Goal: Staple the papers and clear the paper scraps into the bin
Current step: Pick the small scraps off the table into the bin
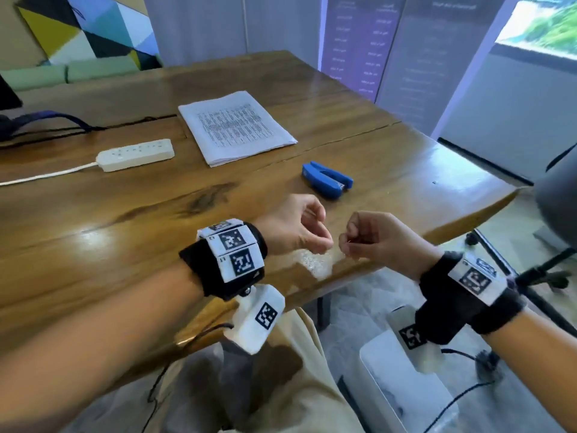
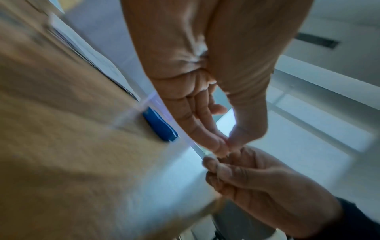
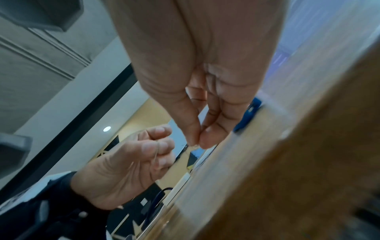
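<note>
1. Head view: the left hand (image 1: 293, 226) and the right hand (image 1: 371, 235) hang close together over the near edge of the wooden table (image 1: 125, 220). Both hands have curled fingers with thumb and forefinger drawn together. A stack of printed papers (image 1: 235, 126) lies flat toward the far side of the table, well apart from the hands. A blue stapler (image 1: 326, 179) lies between the papers and the hands, touched by neither. A white power strip (image 1: 135, 154) lies to the left of the papers. A pale bin (image 1: 402, 379) stands on the floor below the right wrist. No scraps can be made out on the table.

2. Left wrist view: the left hand's thumb tip meets its fingertips (image 2: 218, 144) in a pinch. Whatever they pinch is too small to identify. The right hand sits just beyond, fingers curled.

3. Right wrist view: the right thumb and forefinger press together at their tips (image 3: 205, 138). A tiny pale speck shows there; whether it is a scrap cannot be told. The left hand shows curled fingers and a fine thread-like line across them.

4. Task status, as a judgement: whether the papers are stapled cannot be told. The stapler lying idle suggests stapling is either finished or not begun. Small debris appears to be under collection; dropping it into the bin remains.
</note>
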A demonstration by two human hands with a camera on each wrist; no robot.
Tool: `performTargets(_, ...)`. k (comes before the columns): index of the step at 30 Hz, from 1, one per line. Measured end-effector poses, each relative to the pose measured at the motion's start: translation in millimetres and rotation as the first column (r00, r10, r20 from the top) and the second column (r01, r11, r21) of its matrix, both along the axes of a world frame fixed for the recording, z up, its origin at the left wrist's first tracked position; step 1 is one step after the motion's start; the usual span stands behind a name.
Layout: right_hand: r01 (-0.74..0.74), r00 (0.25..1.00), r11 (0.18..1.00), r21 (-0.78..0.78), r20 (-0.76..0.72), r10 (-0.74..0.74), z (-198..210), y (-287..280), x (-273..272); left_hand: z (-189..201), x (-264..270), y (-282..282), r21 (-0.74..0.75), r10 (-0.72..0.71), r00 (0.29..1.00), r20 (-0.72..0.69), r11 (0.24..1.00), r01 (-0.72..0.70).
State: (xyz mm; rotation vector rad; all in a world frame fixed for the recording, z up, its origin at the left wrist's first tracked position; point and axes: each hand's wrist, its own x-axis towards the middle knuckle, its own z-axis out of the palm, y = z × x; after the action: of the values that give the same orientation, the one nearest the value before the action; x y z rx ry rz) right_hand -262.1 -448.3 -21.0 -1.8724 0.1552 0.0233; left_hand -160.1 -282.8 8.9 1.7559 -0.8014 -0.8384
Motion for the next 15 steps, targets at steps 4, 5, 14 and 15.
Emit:
performTargets(4, 0.161, 0.986, 0.981, -0.109, -0.029, -0.165, -31, -37, -53, -33, -45, -55, 0.101, -0.226, 0.964, 0.137, 0.972, 0.214)
performTargets(5, 0.195, 0.976, 0.966, -0.167, -0.060, -0.208, -44, -47, -68, -44, -56, -71, 0.124, -0.279, 0.948, 0.152, 0.957, 0.261)
performTargets(14, 0.382, 0.741, 0.898, -0.219, -0.507, -0.439, -199, -109, -162, -167, -119, -181, 0.408, -0.429, 0.897, 0.104, 0.841, 0.354)
performTargets(15, 0.410, 0.703, 0.881, -0.236, -0.535, -0.470, -213, -112, -166, -178, -124, -187, 0.424, -0.420, 0.901, 0.108, 0.839, 0.340)
